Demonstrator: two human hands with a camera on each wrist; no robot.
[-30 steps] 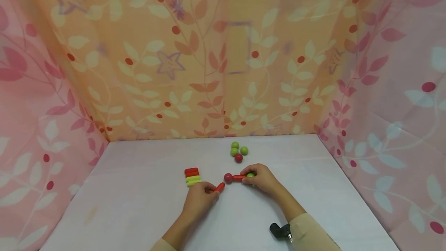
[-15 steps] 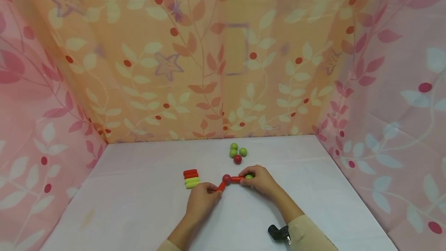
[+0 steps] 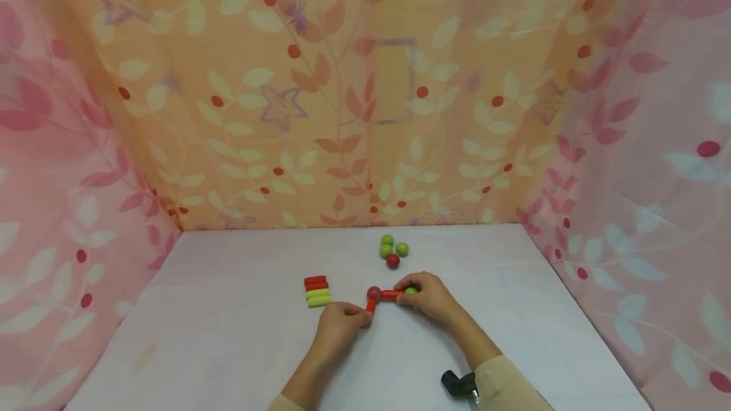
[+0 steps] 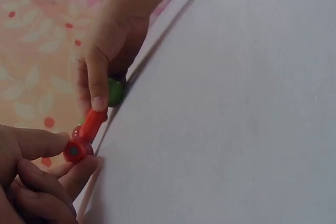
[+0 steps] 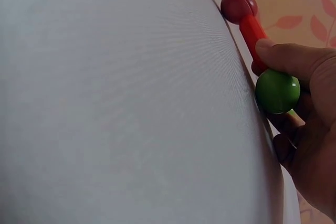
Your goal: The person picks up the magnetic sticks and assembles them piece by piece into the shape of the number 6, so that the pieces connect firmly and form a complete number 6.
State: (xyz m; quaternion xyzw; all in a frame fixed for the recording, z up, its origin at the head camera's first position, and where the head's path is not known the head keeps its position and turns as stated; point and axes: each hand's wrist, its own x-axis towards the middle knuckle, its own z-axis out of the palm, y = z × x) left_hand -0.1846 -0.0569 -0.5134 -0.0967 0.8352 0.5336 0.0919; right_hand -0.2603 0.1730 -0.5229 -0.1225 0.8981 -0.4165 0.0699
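Observation:
My left hand (image 3: 338, 327) pinches a red magnetic rod (image 3: 371, 306) between thumb and fingers. Its far end meets a dark red ball (image 3: 374, 293). A grey disc shows in the rod's near end (image 4: 74, 150) in the left wrist view. On the ball's right side a second red rod (image 3: 389, 295) is joined, gripped by my right hand (image 3: 432, 297) with thumb and fingers. At that rod's other end sits a green ball (image 5: 278, 92), partly inside the right hand's grip. The two rods form a bend at the dark red ball, low over the white table.
Two red rods (image 3: 316, 283) and two yellow-green rods (image 3: 318, 298) lie side by side left of the hands. Behind the hands rest several green balls (image 3: 386, 250) and a red ball (image 3: 393, 261). A black angled object (image 3: 457, 385) lies by the right sleeve (image 3: 508, 382).
My left hand has moved slightly right, bringing its red rod from apart to against the dark red ball. That rod has since swung to point more towards me. The right hand has stayed nearly still.

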